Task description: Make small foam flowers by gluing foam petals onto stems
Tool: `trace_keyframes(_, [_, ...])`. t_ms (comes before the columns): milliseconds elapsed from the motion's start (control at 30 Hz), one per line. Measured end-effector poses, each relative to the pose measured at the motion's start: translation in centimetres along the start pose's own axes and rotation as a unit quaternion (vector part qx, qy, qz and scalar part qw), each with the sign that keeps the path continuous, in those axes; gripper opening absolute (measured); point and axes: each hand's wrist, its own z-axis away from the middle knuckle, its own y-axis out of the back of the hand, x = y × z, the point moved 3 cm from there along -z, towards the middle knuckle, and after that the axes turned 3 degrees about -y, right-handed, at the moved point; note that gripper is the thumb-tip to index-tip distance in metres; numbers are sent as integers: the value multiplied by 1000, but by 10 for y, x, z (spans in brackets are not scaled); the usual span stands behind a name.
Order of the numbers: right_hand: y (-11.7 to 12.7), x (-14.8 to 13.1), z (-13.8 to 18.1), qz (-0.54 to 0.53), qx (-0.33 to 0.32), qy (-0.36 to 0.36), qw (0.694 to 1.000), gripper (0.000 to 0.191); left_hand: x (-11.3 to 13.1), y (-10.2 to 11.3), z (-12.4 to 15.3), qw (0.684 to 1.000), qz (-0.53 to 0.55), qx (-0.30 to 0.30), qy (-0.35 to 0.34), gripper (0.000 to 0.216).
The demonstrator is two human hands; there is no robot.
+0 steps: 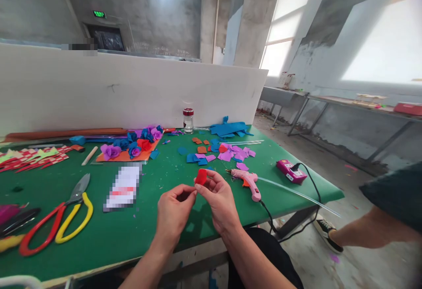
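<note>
Green felt covers the table [138, 236]; above it the right hand [219, 201] pinches a small red felt piece [201, 177], the left hand [173, 212] curled closed just beside, a pink glue gun [247, 180] right of them.

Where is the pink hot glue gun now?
Head view: the pink hot glue gun lies on the green table, just right of the right hand pinching a small red piece, a magenta box farther right.

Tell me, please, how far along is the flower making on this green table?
Done: several purple, blue and red flowers lie finished on the orange sheet. In hand: the right hand pinches a red piece, the left hand curled shut against it. Left, probably: many loose cut pieces lie flat near the pink glue gun.
</note>
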Motion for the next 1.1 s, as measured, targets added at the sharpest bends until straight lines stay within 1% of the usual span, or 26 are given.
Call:
trace_keyframes(133, [2,-1,-1,1,4,0,1000,37,-1,-1,0,1000,-19,-2,-13,19])
trace_keyframes(267, [5,-4,-3,4,-5,-14,1000,43,-2,-1,1,999,-48,-1,-17,21])
trace_keyframes(367, [9,-7,-6,27,-3,-19,999,49,0,2,-1,997,-58,-46,-9,24])
trace_keyframes(433, [11,-9,-8,42,-3,-22,999,51,2,7,-5,995,-54,-78,8,36])
trace_keyframes(500, [14,-8,-9,51,-14,-34,998,54,5,15,-9,996,-32,-77,16,46])
trace_keyframes(567, [15,-6,-8,54,-30,-56,997,58,9,23,-11,998,-14,-65,11,45])
trace_keyframes(633, [14,-1,-7,51,-41,-77,995,60,12,29,-13,997,-8,-75,4,42])
trace_keyframes(767, [11,7,-4,37,-54,-102,993,62,12,29,-11,988,-12,-153,17,39])
trace_keyframes(833, [9,9,-3,34,-62,-106,992,61,12,29,-10,985,-20,-170,23,37])
trace_keyframes(1100, [6,15,-1,15,-92,-137,986,59,10,33,-11,985,-12,-169,22,34])
